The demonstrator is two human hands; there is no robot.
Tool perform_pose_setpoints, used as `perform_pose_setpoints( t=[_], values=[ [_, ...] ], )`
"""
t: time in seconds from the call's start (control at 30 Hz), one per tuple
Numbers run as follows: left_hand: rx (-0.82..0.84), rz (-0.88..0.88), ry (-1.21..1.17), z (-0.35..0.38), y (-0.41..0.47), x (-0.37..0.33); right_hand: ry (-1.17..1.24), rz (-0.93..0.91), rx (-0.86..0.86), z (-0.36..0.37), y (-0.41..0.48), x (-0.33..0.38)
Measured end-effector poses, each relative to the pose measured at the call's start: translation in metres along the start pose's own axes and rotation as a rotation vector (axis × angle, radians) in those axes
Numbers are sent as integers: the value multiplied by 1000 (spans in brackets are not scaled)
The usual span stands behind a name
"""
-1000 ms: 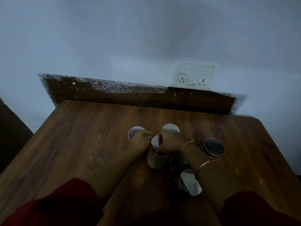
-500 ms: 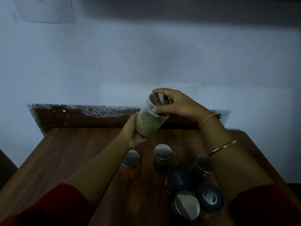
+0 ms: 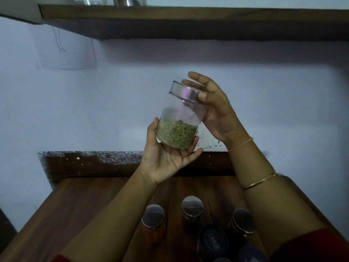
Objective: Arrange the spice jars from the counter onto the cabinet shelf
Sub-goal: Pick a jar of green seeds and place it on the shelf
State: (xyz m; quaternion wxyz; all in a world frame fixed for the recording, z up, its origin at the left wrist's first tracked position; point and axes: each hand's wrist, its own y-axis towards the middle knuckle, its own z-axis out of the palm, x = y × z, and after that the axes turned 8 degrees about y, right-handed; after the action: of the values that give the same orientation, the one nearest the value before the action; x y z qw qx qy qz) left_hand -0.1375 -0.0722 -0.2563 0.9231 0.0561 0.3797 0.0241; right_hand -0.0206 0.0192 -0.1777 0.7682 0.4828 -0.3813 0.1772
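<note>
**Jar in mid-air, shelf above**

Head view: the left hand (image 3: pixel 166 159) cups the base of the clear glass jar of green seeds with steel lid (image 3: pixel 179 118); the right hand (image 3: pixel 213 110) grips its lid. It tilts toward one o'clock (level it), then should rise to the dark wooden shelf (image 3: pixel 188 14) at twelve o'clock. Half-full, lid seated.

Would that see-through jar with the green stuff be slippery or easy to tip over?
The jar looks smooth and clear, so probably a bit slippery; both the left hand and right hand hold it. It is under half full, so likely light. The filling sits low, which should steady it.
</note>
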Motion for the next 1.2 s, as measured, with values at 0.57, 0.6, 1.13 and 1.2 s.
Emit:
perform_pose_setpoints(
  t=[0.57, 0.6, 1.13, 1.2],
  values=[
    [-337, 746, 416, 58, -3, -7, -315, -81, -335, 35, -13, 5],
    [-369, 782, 452, 60, -4, -6, -288, -72, -294, 38, -15, 5],
    [-534, 999, 755, 91, -21, 10, 31, 59, -49, 47, -26, 20],
    [-561, 997, 770, 94, -22, 11, 67, 73, -21, 43, -28, 21]
  ],
)
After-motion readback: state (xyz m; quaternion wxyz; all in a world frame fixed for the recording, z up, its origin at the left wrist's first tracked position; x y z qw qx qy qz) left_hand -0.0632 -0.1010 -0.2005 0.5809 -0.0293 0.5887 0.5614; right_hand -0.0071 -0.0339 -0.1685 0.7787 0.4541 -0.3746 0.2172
